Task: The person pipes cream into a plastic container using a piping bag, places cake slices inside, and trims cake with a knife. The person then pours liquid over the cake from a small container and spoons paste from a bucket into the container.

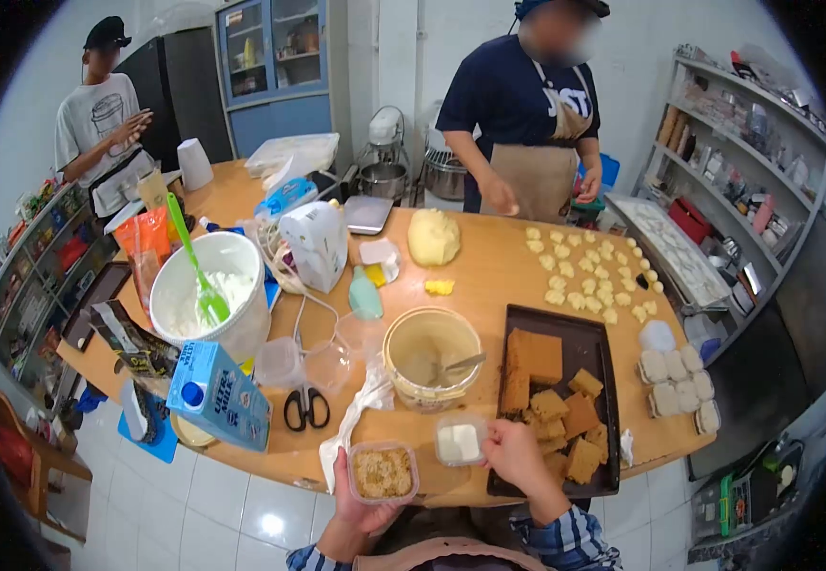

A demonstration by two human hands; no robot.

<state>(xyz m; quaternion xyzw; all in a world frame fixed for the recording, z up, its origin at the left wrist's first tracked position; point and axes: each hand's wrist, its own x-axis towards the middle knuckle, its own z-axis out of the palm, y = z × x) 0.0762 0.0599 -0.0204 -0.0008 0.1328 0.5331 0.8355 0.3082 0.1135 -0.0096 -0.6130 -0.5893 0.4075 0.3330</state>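
Note:
My left hand holds a clear plastic tub with a light-brown, crumb-like filling, low at the front edge of the table. To its right, my right hand grips the side of a smaller clear tub with a white, smooth content. Behind the two tubs stands a big cream-coloured bucket with a spoon handle sticking out. By my right hand lies a dark baking tray with brown cake pieces, some in large blocks and some in rough chunks.
Left of me are a blue milk carton, black-handled scissors and a white tub with a green spatula. Dough pieces and a large dough ball lie farther back. Filled containers stand at right. Two people stand beyond the table.

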